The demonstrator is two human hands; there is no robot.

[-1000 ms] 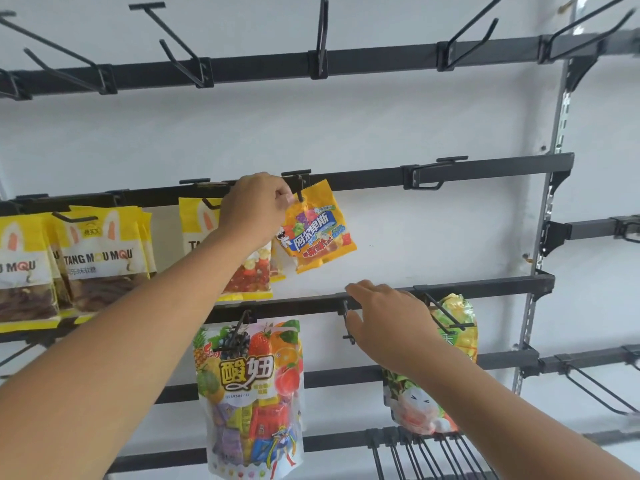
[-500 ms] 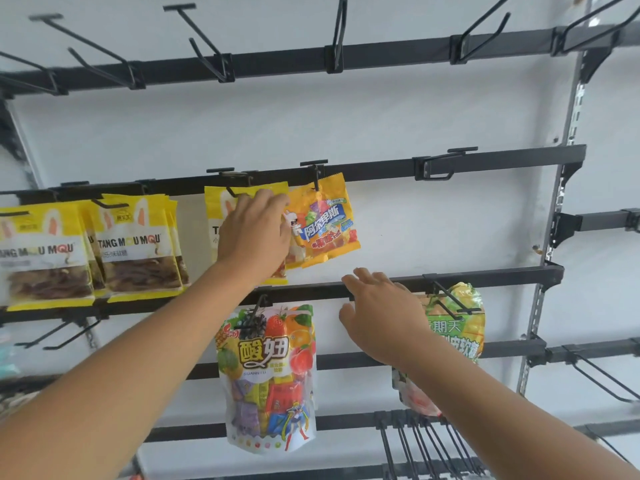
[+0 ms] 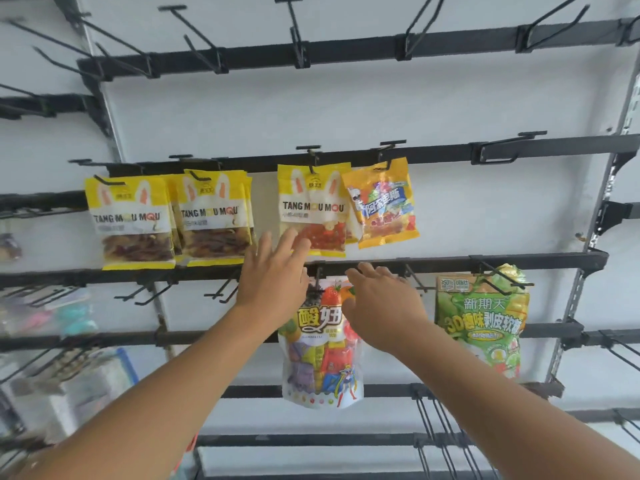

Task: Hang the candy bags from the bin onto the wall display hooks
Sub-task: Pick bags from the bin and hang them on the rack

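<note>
An orange candy bag (image 3: 382, 206) hangs tilted from a hook on the middle rail, next to a yellow TANG MOU MOU bag (image 3: 313, 206). Two more yellow bags (image 3: 130, 223) (image 3: 214, 216) hang further left. Below, a colourful fruit-print bag (image 3: 320, 355) and a green bag (image 3: 481, 323) hang from the lower rail. My left hand (image 3: 273, 275) is empty with fingers spread, just below the yellow bag. Over the top of the fruit-print bag hovers my right hand (image 3: 381, 306), fingers relaxed and holding nothing. No bin is in view.
Black rails (image 3: 450, 265) cross the white wall, with several bare hooks (image 3: 194, 39) along the top rail and at the lower right (image 3: 436, 427). Blurred packaged goods (image 3: 69, 375) sit at the lower left.
My left hand has let go of the orange bag and dropped down; the bag now hangs free on its hook. My right hand has left the lower rail. The view has shifted left.
</note>
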